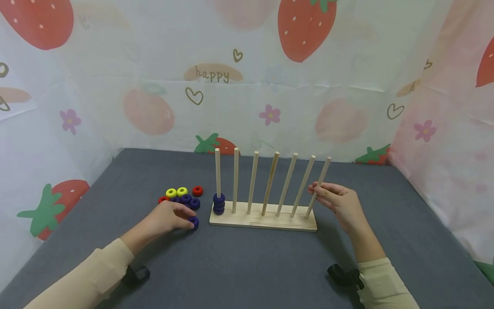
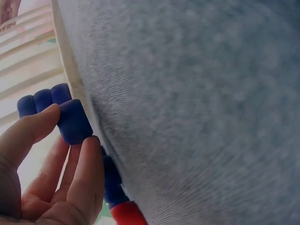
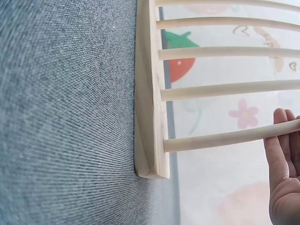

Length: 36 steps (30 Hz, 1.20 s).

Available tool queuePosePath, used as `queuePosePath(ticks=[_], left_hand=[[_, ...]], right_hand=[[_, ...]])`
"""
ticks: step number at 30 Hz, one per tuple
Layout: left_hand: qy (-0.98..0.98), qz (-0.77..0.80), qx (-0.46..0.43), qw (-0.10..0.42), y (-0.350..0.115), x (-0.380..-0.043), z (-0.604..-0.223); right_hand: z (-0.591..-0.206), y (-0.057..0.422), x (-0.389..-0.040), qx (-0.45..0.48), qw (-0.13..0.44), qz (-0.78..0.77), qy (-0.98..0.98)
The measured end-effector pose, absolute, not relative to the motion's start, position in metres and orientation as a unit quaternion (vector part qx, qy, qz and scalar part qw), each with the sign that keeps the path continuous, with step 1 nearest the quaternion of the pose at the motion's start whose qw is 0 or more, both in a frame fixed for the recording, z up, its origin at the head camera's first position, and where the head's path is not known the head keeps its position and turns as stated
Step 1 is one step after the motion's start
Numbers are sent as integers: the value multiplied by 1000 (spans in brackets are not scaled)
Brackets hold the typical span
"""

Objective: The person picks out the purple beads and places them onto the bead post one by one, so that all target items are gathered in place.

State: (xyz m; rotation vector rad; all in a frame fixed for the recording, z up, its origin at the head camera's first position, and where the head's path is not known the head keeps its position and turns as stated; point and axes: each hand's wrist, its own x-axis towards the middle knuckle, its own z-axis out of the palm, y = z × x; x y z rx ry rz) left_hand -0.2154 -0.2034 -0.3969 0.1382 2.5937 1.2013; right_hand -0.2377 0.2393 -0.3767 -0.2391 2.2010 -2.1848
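My left hand pinches a dark blue ring between thumb and fingertips, low over the grey tabletop and left of the wooden peg stand. Three blue rings are stacked at the bottom of the stand's leftmost peg. At the other end, my right hand holds the rightmost peg between thumb and fingers, partway up. The pegs between are bare. In the right wrist view, part of the right hand is cut off by the frame's edge.
Loose rings lie behind my left hand: two yellow rings, a red ring, another red ring partly hidden, and several blue rings. A printed curtain hangs behind the grey table.
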Motion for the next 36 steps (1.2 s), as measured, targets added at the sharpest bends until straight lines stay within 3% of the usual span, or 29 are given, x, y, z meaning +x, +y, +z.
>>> queuePosePath(ticks=[36], left_hand=[[884, 456, 23, 99, -212, -226, -336]], right_hand=[[-377, 237, -238, -70, 18, -707, 704]])
